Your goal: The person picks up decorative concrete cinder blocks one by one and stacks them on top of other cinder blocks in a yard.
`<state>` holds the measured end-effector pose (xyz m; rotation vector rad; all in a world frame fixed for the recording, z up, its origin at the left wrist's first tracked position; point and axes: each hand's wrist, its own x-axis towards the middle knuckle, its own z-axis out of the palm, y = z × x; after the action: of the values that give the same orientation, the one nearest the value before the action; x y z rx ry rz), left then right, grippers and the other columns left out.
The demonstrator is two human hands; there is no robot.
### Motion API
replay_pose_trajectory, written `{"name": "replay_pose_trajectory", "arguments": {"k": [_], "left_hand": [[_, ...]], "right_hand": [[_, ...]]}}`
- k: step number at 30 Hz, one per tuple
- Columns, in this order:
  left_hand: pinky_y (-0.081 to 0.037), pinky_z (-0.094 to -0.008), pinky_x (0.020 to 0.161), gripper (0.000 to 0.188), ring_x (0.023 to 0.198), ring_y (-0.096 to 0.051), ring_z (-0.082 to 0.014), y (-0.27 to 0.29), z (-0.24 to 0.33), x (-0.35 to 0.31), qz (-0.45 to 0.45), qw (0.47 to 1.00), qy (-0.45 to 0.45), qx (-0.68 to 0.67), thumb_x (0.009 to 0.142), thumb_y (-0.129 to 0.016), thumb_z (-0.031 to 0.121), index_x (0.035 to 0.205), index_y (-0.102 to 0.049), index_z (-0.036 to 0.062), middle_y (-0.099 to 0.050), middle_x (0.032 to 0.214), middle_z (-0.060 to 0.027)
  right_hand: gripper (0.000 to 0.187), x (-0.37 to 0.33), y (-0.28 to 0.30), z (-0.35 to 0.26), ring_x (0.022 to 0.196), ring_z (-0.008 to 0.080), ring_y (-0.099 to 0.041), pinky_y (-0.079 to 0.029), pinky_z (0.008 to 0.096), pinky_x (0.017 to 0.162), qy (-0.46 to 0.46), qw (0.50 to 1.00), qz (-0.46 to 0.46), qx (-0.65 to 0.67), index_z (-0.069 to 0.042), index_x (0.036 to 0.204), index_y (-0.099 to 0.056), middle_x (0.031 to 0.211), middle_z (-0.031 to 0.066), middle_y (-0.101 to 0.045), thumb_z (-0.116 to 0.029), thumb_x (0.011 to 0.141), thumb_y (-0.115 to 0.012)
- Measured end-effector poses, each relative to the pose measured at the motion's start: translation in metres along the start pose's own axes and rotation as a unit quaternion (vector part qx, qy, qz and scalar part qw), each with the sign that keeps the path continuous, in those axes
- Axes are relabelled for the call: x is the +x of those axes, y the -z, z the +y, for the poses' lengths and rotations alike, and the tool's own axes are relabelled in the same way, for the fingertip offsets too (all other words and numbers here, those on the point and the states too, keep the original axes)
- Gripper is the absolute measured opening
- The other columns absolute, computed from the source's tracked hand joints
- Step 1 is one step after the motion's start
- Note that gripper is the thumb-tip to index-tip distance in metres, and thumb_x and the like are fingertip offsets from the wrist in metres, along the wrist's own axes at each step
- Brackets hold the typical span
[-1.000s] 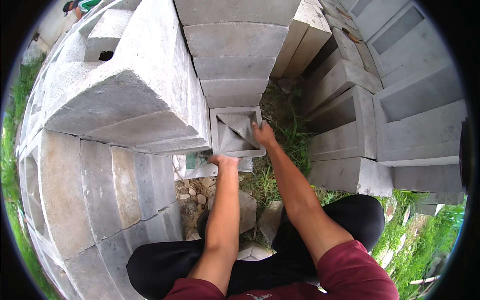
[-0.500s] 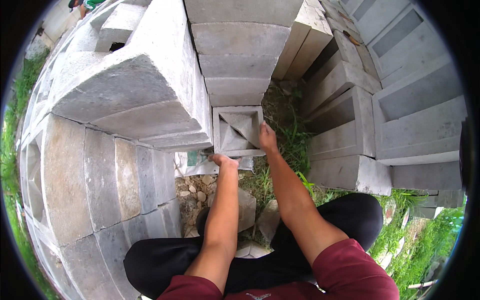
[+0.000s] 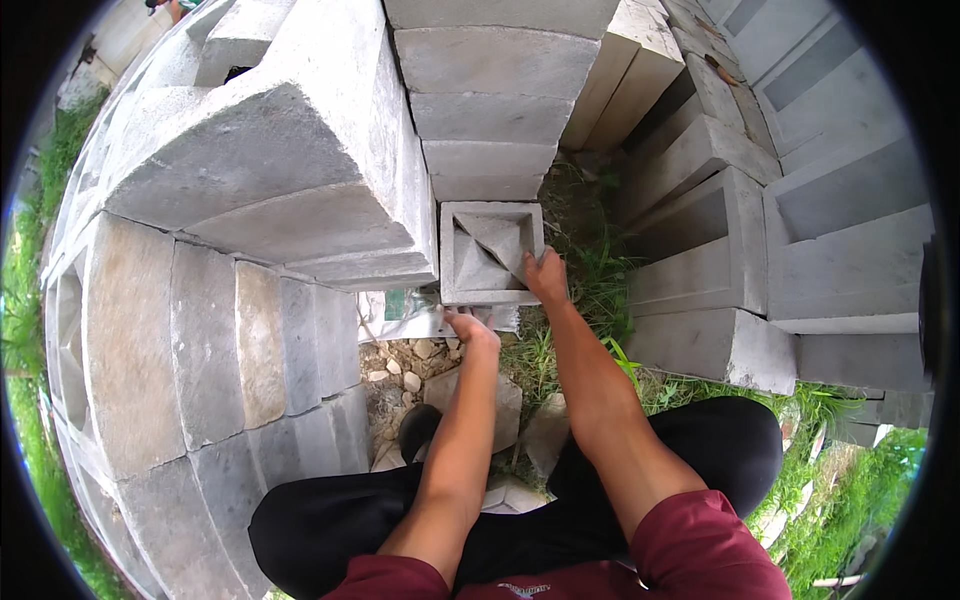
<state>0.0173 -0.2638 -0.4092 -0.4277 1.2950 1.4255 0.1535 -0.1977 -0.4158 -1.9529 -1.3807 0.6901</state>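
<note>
Left hand (image 3: 472, 325) is placed at the near edge of a concrete block (image 3: 490, 252); whether anything is gripped there cannot be told. The block's right wall is clasped by the right hand (image 3: 547, 277). Heaviness, stiffness and chip-prone corners are to be expected; opposite walls are best gripped. Beyond, it is backed by stacked blocks (image 3: 495, 115).

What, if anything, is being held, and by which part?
The recessed concrete block: the right hand grips its right rim near the front corner; the left hand is at its near edge, but whether it grips cannot be told.
</note>
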Motion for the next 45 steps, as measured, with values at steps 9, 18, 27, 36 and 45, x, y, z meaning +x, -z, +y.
{"name": "replay_pose_trajectory", "arguments": {"k": [9, 18, 27, 36, 45], "left_hand": [[-0.032, -0.0449, 0.101, 0.067, 0.126, -0.039, -0.0337, 0.048, -0.019, -0.027, -0.067, 0.535, -0.383, 0.750, 0.076, -0.068, 0.028, 0.129, -0.043, -0.0040, -0.042, 0.135, -0.0182], [-0.045, -0.0413, 0.084, 0.017, 0.095, -0.058, -0.0301, 0.059, 0.010, 0.014, -0.177, 0.429, -0.488, 0.740, 0.075, -0.062, 0.011, 0.089, -0.066, 0.0024, -0.063, 0.092, -0.0141], [-0.045, -0.0407, 0.089, 0.020, 0.102, -0.054, -0.0318, 0.048, 0.008, -0.013, -0.237, 0.458, -0.479, 0.711, 0.070, -0.065, 0.006, 0.089, -0.061, 0.0002, -0.059, 0.100, -0.0149], [-0.047, -0.0415, 0.086, 0.022, 0.100, -0.054, -0.0342, 0.052, 0.001, -0.014, -0.264, 0.443, -0.470, 0.717, 0.065, -0.064, 0.003, 0.086, -0.059, -0.0020, -0.057, 0.098, -0.0185], [-0.047, -0.0388, 0.089, 0.030, 0.104, -0.053, -0.0321, 0.052, 0.007, -0.013, -0.273, 0.425, -0.472, 0.723, 0.062, -0.070, 0.002, 0.090, -0.060, -0.0017, -0.057, 0.104, -0.0171]], "right_hand": [[0.038, 0.006, 0.012, -0.023, 0.089, 0.0467, -0.058, -0.047, 0.0480, 0.073, -0.013, 0.998, -0.052, -0.044, 0.008, 0.086, -0.057, 0.086, 0.0304, -0.061, -0.029, 0.081, -0.064], [0.039, 0.008, 0.010, -0.039, 0.092, 0.0467, -0.058, -0.047, 0.0479, 0.076, -0.010, 0.995, -0.077, -0.056, 0.009, 0.088, -0.058, 0.090, 0.0310, -0.061, -0.029, 0.080, -0.064], [0.036, 0.009, 0.015, -0.043, 0.093, 0.0461, -0.058, -0.048, 0.0479, 0.080, -0.017, 0.994, -0.085, -0.063, 0.009, 0.089, -0.059, 0.093, 0.0319, -0.061, -0.025, 0.079, -0.063], [0.034, -0.002, 0.021, -0.055, 0.089, 0.0459, -0.059, -0.048, 0.0481, 0.076, -0.013, 0.997, -0.063, -0.035, 0.008, 0.088, -0.058, 0.085, 0.0306, -0.061, -0.024, 0.078, -0.064], [0.030, 0.003, 0.016, -0.048, 0.082, 0.0445, -0.060, -0.048, 0.0467, 0.071, 0.026, 0.999, -0.022, -0.013, 0.007, 0.084, -0.060, 0.076, 0.0273, -0.061, -0.021, 0.073, -0.066]]}}
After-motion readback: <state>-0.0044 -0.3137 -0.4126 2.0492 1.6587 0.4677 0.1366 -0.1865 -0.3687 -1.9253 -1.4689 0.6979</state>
